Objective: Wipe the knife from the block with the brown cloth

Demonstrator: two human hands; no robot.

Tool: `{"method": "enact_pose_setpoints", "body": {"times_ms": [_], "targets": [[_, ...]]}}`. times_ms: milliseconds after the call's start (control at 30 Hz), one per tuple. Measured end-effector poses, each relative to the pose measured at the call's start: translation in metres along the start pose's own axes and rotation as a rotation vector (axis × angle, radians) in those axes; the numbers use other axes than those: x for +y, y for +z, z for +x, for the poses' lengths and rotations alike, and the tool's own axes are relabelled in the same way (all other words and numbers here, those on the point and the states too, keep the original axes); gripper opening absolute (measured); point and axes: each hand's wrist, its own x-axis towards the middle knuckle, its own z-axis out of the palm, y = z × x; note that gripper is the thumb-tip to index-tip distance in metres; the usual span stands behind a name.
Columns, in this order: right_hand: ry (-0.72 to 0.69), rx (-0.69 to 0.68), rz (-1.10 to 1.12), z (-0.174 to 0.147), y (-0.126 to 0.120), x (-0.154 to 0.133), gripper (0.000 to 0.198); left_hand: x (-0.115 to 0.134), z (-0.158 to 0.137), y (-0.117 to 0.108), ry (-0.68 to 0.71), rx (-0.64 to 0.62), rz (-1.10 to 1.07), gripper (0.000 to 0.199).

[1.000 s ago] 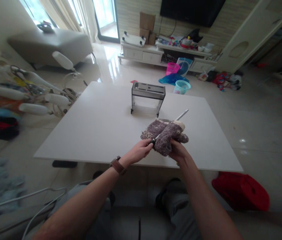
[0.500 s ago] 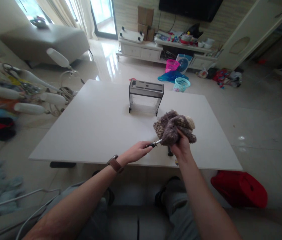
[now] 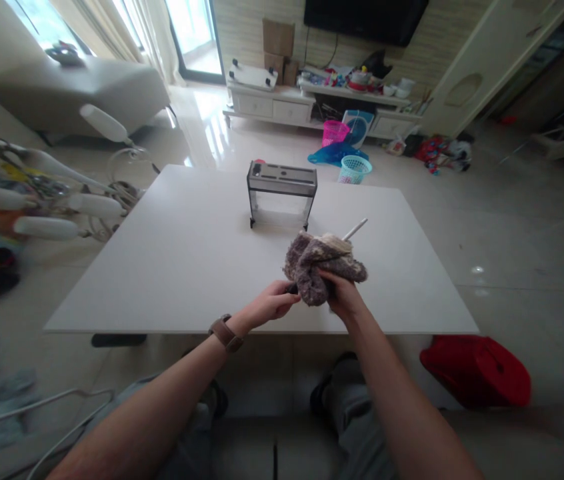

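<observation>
A brown-grey and cream fluffy cloth (image 3: 329,257) is bunched above the near part of the white table. My right hand (image 3: 345,293) grips it from below, fingers wrapped into the folds. My left hand (image 3: 277,300), with a brown-strapped watch on the wrist, is closed on the black handle of a sharpening steel (image 3: 355,229). Its pale rod passes through the cloth, and the tip sticks out at the far right side. The cloth hides the rod's middle. Farther back stands a grey see-through knife block (image 3: 283,190) with slots on top and small dark feet.
The white table (image 3: 172,267) spans the space before me. On the floor beyond lie a light-blue basket (image 3: 355,170), a pink basket (image 3: 335,132) and a blue plastic bag (image 3: 337,155). A red bag (image 3: 477,370) is at the right; a white lamp (image 3: 97,203) stands left.
The steel has gone deeper into the cloth, its tip now showing beyond. Both hands and the cloth have shifted left in view, the hands closer together. The view has also shifted slightly.
</observation>
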Motion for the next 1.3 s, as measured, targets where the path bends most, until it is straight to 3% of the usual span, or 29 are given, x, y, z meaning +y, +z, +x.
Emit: {"method": "enact_pose_setpoints", "body": {"times_ms": [200,433,700,1300], "targets": [[-0.040,0.121,-0.095,-0.004,0.008,0.019,0.046,0.004,-0.003,0.004,0.062,0.109,0.193,0.018],[-0.018,0.075,-0.085,-0.006,0.006,0.012,0.038,0.010,-0.002,0.009,0.141,0.155,0.384,0.024],[-0.004,0.131,-0.141,-0.006,0.011,0.024,0.043,-0.011,0.003,-0.002,0.170,0.208,0.345,0.031],[0.029,0.123,-0.148,-0.007,0.017,0.022,0.040,-0.002,-0.001,0.000,0.107,0.181,0.444,0.035]]}}
